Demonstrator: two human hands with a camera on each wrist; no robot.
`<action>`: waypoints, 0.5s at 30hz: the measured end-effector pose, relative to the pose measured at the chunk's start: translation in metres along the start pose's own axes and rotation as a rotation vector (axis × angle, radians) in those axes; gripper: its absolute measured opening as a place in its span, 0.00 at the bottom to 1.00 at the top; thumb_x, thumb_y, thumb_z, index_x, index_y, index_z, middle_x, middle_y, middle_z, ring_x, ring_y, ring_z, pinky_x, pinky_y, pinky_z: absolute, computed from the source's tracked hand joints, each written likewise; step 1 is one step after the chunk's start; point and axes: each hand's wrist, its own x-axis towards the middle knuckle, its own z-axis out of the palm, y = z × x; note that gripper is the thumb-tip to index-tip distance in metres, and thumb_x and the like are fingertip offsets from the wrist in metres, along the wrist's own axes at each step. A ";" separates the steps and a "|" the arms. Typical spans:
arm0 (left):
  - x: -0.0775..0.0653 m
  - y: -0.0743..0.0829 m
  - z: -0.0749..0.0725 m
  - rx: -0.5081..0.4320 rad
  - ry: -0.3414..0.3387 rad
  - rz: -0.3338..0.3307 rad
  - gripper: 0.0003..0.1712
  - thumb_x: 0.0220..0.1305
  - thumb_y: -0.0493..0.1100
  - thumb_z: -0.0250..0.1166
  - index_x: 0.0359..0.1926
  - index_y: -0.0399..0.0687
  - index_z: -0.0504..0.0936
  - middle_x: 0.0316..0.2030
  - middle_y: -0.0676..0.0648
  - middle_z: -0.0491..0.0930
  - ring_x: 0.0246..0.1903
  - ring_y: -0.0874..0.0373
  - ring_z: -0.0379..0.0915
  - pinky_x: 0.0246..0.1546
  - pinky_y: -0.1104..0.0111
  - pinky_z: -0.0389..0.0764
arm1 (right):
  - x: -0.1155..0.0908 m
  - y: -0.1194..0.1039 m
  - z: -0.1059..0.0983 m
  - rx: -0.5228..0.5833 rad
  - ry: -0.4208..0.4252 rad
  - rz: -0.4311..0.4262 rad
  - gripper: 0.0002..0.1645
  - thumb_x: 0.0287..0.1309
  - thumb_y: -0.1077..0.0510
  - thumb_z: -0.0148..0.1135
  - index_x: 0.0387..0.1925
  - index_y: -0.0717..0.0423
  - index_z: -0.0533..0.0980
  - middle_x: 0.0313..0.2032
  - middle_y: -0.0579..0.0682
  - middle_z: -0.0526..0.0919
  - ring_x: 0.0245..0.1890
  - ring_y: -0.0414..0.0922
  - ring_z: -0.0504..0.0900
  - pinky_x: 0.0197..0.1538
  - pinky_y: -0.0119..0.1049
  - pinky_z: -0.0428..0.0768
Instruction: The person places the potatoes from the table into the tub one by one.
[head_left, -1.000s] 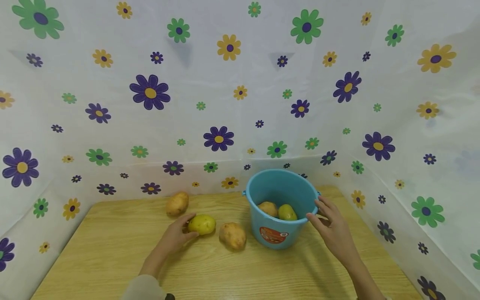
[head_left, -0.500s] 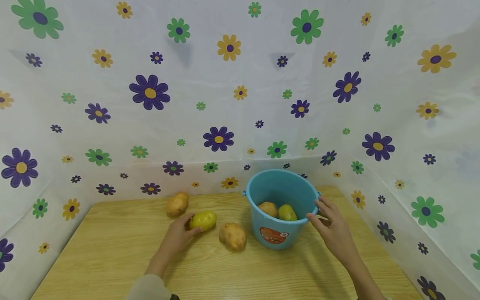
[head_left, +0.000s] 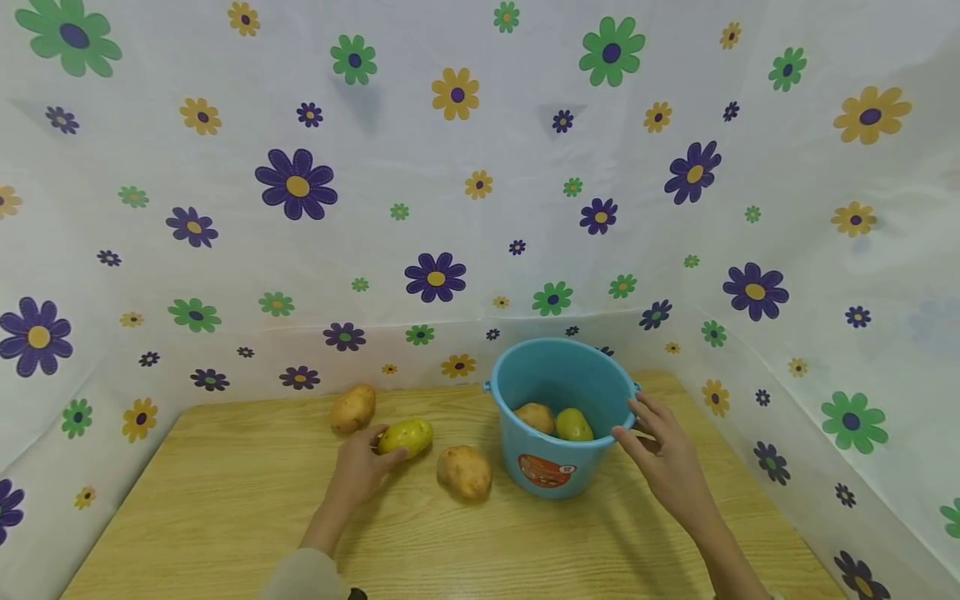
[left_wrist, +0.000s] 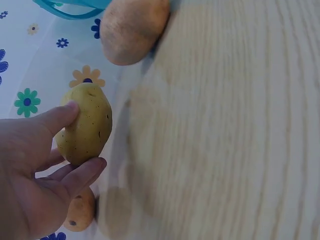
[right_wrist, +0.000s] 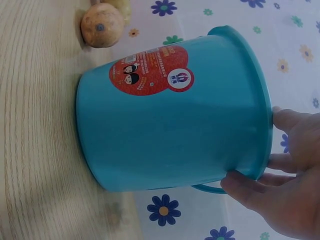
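My left hand (head_left: 357, 467) grips a yellow-green potato (head_left: 407, 438), thumb on one side and fingers on the other. In the left wrist view this potato (left_wrist: 89, 125) shows small dark specks. To its right lies a brown potato (head_left: 465, 472), and another brown potato (head_left: 353, 408) sits behind my left hand. A blue bucket (head_left: 555, 479) stands upright on the right, holding a brown potato (head_left: 535, 417) and a smooth yellow-green round item (head_left: 573, 425). My right hand (head_left: 671, 471) touches the outside of the bucket's rim with spread, slightly bent fingers.
Everything rests on a wooden table (head_left: 225, 500). A white sheet (head_left: 480, 150) printed with flowers rises behind it and along both sides. The bucket bears a red label (right_wrist: 150, 70), and part of its blue handle (right_wrist: 210, 189) shows below the rim.
My left thumb has come round onto the front of the yellow-green potato, which has tilted and shifted slightly up and right. My right hand and the bucket stay where they were.
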 end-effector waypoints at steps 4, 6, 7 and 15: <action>-0.001 0.008 -0.006 -0.034 0.017 -0.005 0.36 0.65 0.45 0.75 0.65 0.26 0.74 0.55 0.28 0.80 0.55 0.37 0.79 0.57 0.48 0.81 | 0.000 0.000 0.000 0.007 0.002 -0.005 0.35 0.73 0.59 0.63 0.71 0.74 0.64 0.74 0.67 0.60 0.63 0.67 0.76 0.54 0.22 0.79; -0.001 0.012 -0.009 -0.031 0.025 0.002 0.36 0.65 0.45 0.75 0.65 0.25 0.74 0.54 0.28 0.80 0.53 0.38 0.79 0.55 0.49 0.83 | 0.000 0.001 0.000 0.010 0.004 -0.008 0.34 0.73 0.59 0.63 0.71 0.74 0.64 0.74 0.67 0.60 0.62 0.67 0.76 0.53 0.19 0.77; -0.001 0.015 -0.011 -0.023 0.028 0.003 0.36 0.65 0.45 0.75 0.65 0.25 0.74 0.54 0.28 0.81 0.52 0.38 0.80 0.53 0.49 0.83 | 0.000 0.001 0.001 0.009 0.006 -0.009 0.34 0.73 0.59 0.63 0.71 0.74 0.65 0.74 0.68 0.60 0.62 0.67 0.76 0.53 0.17 0.77; -0.001 0.032 -0.027 -0.011 0.053 0.008 0.35 0.64 0.45 0.76 0.64 0.28 0.77 0.54 0.31 0.82 0.50 0.42 0.80 0.52 0.51 0.84 | 0.000 0.002 0.002 0.013 0.006 -0.014 0.34 0.73 0.60 0.63 0.71 0.74 0.64 0.74 0.67 0.60 0.62 0.67 0.76 0.51 0.14 0.75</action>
